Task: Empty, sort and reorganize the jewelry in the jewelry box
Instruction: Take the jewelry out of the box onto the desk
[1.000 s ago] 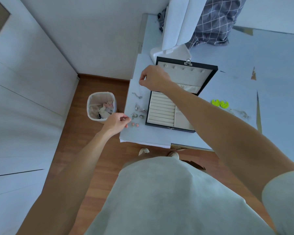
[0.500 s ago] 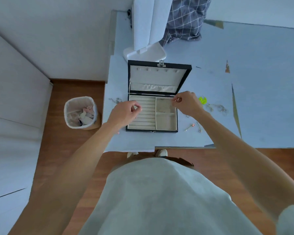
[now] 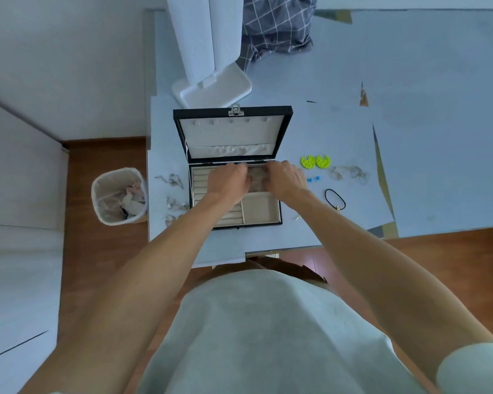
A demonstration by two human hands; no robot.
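Observation:
The black jewelry box lies open on the pale table, lid upright, with a cream lining, ring rolls on the left and two compartments on the right. My left hand and right hand meet over the back right compartment, fingers curled. A thin chain shows blurred between the fingertips. Right of the box lie yellow-green earrings, blue studs, silver hoops and a black cord bracelet. Silver pieces lie on the left.
A white stand rises just behind the box, with a plaid cloth beyond it. A lined waste bin holding scraps stands on the wooden floor left of the table. The table's near edge runs just below the box.
My right hand came from the left of the box across to its right side. My left hand left the table's left edge. Both now meet over the back right compartment.

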